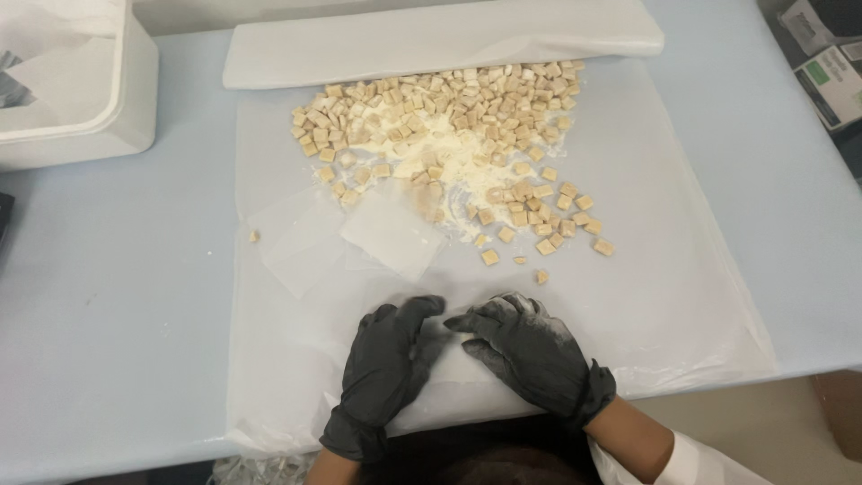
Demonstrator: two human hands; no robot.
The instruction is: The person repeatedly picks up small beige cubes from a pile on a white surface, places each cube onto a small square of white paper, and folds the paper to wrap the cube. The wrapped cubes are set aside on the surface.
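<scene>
Resting both gloved hands on the clear plastic sheet (673, 296), nothing pinched: left hand (388, 359) loosely curled, right hand (525, 350) spread flat, fingertips nearly meeting. Floured tan cubes (449, 117) lie well ahead, small cut plastic squares (391, 232) between; I'd judge wrapping needs reaching forward.

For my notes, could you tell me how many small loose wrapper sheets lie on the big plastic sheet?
2: one wrapper sheet left of centre, the other wrapper sheet beside it at the powder's edge. More may lie hidden under the cubes.

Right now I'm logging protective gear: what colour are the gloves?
Black, dusted with white powder, on left hand and right hand; head view.
</scene>
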